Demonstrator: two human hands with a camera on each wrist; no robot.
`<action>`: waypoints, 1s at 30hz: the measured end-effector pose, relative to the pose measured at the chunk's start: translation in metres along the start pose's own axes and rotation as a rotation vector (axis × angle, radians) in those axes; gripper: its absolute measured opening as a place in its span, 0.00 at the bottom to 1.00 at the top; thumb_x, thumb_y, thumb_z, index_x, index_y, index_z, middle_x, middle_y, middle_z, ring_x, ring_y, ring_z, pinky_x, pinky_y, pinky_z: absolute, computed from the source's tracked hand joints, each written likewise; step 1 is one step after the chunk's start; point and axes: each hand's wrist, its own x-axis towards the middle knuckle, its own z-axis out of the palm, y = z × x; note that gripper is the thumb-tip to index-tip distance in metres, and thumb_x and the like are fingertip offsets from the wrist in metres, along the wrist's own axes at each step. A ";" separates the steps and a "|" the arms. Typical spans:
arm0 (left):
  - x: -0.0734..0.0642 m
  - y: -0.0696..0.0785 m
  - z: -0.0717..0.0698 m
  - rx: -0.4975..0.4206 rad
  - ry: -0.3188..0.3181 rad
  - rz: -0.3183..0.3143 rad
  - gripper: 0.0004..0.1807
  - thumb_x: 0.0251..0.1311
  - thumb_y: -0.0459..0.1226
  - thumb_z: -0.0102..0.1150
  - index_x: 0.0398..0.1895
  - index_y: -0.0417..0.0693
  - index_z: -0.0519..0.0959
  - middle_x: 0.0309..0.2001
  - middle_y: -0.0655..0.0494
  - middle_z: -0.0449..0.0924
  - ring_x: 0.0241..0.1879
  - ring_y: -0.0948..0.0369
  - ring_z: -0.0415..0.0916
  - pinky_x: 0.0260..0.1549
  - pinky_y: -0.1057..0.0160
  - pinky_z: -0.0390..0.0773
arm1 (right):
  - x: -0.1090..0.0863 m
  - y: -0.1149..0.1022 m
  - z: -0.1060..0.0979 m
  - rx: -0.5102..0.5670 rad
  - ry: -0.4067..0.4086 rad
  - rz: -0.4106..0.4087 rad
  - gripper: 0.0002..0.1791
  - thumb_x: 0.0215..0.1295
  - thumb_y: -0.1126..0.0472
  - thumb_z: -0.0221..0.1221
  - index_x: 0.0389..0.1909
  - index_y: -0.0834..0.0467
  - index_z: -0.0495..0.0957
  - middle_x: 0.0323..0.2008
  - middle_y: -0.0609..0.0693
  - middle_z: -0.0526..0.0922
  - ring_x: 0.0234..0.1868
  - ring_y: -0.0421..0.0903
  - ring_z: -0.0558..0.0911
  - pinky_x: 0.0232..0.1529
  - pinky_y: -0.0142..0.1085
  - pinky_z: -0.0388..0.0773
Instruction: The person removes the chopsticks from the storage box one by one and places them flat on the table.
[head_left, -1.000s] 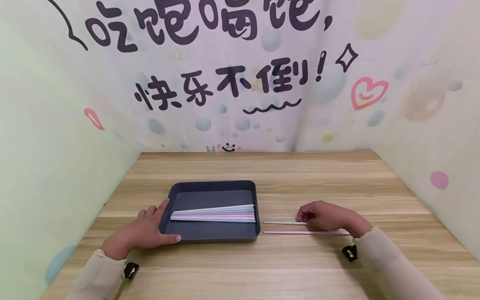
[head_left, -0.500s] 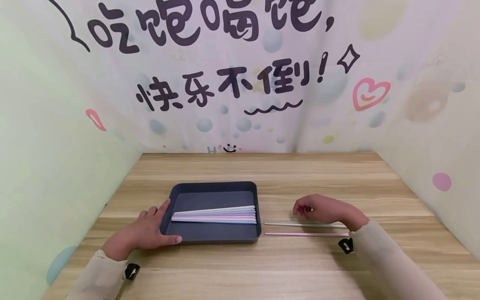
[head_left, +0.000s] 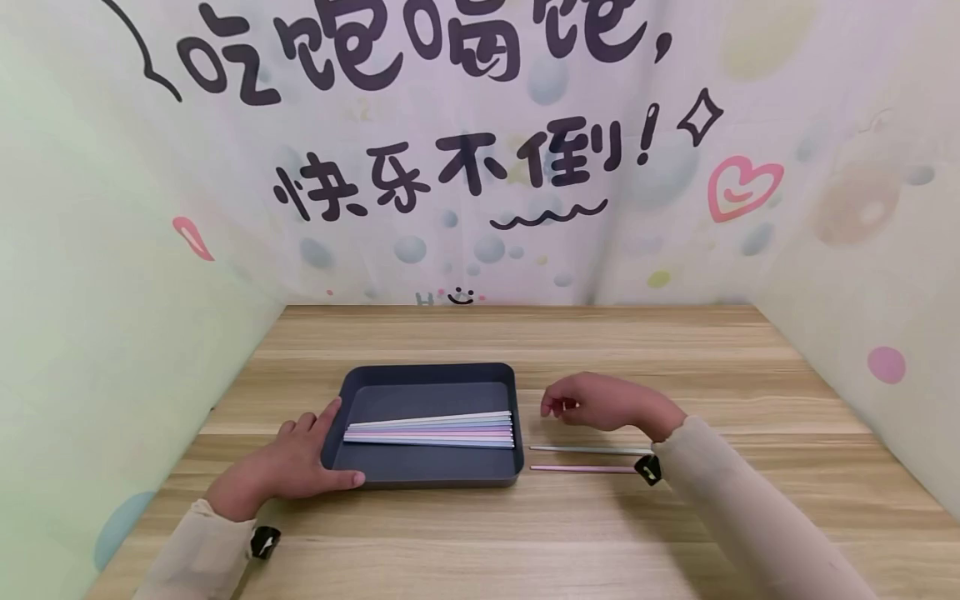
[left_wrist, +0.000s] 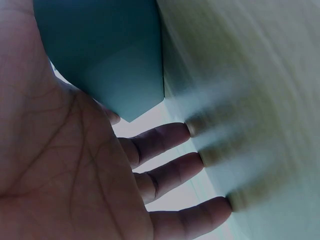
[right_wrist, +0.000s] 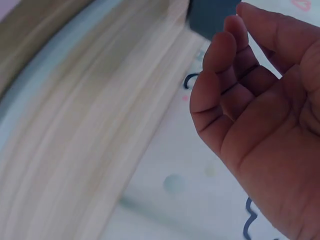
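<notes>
My left hand [head_left: 288, 462] rests against the left end of a dark grey tray [head_left: 427, 479], its thumb at the near corner and index finger along the side. In the left wrist view, the fingers of that hand [left_wrist: 167, 177] extend past the tray wall [left_wrist: 115, 55]. Inside the tray lies a bundle of pastel chopsticks [head_left: 431, 430]. My right hand [head_left: 596, 402] hovers right of the tray, fingers loosely curled and holding nothing. Below it on the table lie a pale green chopstick [head_left: 585, 450] and a pink chopstick [head_left: 581, 468], their right ends hidden by the right wrist.
The wooden table [head_left: 465, 533] meets a printed backdrop [head_left: 480, 250] with lettering behind and pale walls at both sides. Black wrist cameras show at the left sleeve [head_left: 202, 550] and right sleeve [head_left: 750, 508].
My right hand has lifted away from the pale green chopstick and moved left toward the tray. The left hand and the tray stay where they were.
</notes>
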 end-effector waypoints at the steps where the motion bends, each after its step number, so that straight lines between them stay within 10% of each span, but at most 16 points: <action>1: 0.000 0.000 0.000 0.000 0.001 0.001 0.68 0.48 0.67 0.67 0.76 0.31 0.45 0.59 0.25 0.62 0.56 0.30 0.61 0.50 0.35 0.69 | 0.004 -0.003 0.000 0.003 -0.004 -0.004 0.09 0.69 0.71 0.56 0.43 0.57 0.81 0.31 0.41 0.76 0.34 0.40 0.74 0.37 0.37 0.74; 30: 0.001 -0.002 0.002 0.004 0.019 0.006 0.69 0.47 0.68 0.67 0.76 0.32 0.45 0.59 0.26 0.63 0.55 0.31 0.62 0.50 0.36 0.70 | 0.100 -0.063 -0.006 0.060 -0.062 0.001 0.11 0.70 0.69 0.57 0.50 0.60 0.81 0.35 0.45 0.77 0.38 0.44 0.74 0.42 0.37 0.73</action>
